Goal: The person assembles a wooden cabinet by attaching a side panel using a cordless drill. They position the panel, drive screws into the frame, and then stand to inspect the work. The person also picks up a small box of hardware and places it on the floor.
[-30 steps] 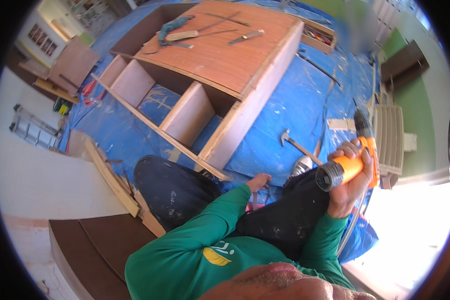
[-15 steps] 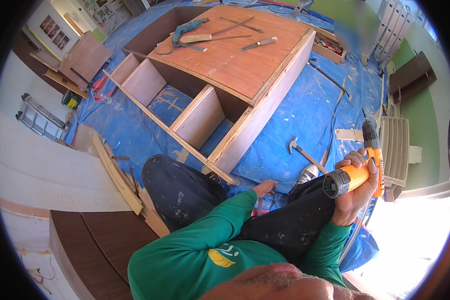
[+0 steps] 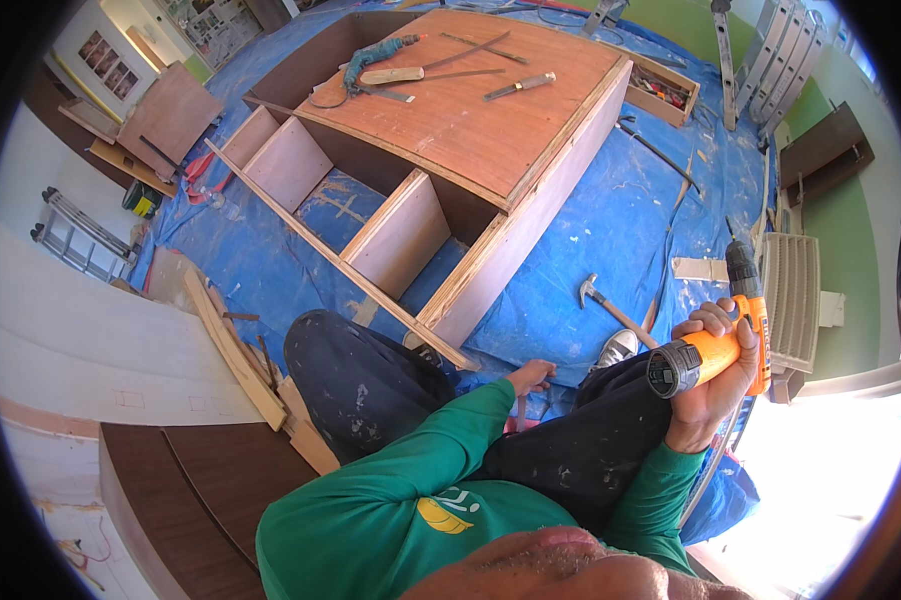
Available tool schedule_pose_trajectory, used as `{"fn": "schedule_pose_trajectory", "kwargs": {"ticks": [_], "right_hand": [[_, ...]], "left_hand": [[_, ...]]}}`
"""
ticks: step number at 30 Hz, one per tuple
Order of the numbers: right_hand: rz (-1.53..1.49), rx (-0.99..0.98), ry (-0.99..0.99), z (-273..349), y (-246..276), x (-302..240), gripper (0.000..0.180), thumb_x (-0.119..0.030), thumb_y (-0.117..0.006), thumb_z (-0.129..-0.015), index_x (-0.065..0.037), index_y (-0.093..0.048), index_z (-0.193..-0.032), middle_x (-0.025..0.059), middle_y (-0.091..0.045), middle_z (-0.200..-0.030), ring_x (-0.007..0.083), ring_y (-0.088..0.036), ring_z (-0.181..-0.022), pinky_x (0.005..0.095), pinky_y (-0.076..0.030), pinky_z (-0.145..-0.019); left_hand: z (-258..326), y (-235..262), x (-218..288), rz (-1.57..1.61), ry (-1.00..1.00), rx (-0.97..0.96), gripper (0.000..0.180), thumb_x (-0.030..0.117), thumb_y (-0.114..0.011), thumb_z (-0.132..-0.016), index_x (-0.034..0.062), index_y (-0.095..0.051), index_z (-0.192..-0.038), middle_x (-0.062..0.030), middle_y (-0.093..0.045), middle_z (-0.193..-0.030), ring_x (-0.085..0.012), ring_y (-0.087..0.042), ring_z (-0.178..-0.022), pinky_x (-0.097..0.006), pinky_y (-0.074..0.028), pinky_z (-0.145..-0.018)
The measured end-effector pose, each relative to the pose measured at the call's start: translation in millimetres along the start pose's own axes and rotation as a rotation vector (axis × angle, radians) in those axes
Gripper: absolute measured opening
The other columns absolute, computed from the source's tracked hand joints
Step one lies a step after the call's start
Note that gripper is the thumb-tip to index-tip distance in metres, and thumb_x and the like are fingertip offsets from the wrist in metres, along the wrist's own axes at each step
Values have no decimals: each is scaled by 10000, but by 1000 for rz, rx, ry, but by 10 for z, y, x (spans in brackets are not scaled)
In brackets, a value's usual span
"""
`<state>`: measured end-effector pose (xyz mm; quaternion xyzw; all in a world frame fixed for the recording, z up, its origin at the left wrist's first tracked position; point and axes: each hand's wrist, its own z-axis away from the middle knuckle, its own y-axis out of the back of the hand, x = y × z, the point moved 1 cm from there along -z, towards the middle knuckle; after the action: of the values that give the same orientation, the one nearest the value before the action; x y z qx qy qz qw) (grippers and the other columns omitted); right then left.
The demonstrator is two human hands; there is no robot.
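Note:
My right hand (image 3: 715,370) is wrapped round an orange and black cordless drill (image 3: 708,362), held up at the right with its bit pointing to the far side. Low between my knees, my left hand (image 3: 533,377) has its fingers curled in. Whatever lies in those fingers is too small to make out. Just beyond my right knee, a claw hammer (image 3: 610,306) rests on the blue sheet. In front of me lies a wooden cabinet frame (image 3: 530,240) with open compartments and a reddish-brown plywood panel (image 3: 470,120) over its far part.
On the panel lie a teal power drill (image 3: 365,62), a chisel-like tool (image 3: 519,87) and thin strips. Blue sheeting (image 3: 540,300) covers the floor. A pry bar (image 3: 660,155), a tool box (image 3: 660,95) and ladders (image 3: 785,60) stand or lie right. Wood strips (image 3: 232,345) lie left.
A blurred patch by the ladders at the upper right is gone, and a ladder leg shows there. Both my hands and the cordless drill have stayed in place.

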<state>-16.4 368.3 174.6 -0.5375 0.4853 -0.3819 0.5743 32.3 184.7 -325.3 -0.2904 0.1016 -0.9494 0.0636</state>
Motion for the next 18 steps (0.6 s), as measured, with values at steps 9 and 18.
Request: {"fn": "schedule_pose_trajectory", "kwargs": {"ticks": [9, 18], "right_hand": [[-15, 0, -2, 7, -10, 10, 218, -123, -605, -976, -70, -500, -1159, 19, -519, -891, 156, -582, -869, 424, -524, -925], [-20, 0, -12, 18, -13, 0, 229, -121, -612, -966, -75, -496, -1158, 16, -519, -890, 151, -579, -865, 419, -522, -925]], "left_hand": [[-21, 11, -16, -6, 4, -5, 429, 420, -606, -1012, 135, -610, -1332, -17, -653, -1239, -200, -602, -883, -406, -485, -818], [37, 17, 29, -8, 4, -4, 420, 421, -606, -1014, 146, -615, -1332, -5, -650, -1210, -176, -585, -854, -377, -487, -770]]}}
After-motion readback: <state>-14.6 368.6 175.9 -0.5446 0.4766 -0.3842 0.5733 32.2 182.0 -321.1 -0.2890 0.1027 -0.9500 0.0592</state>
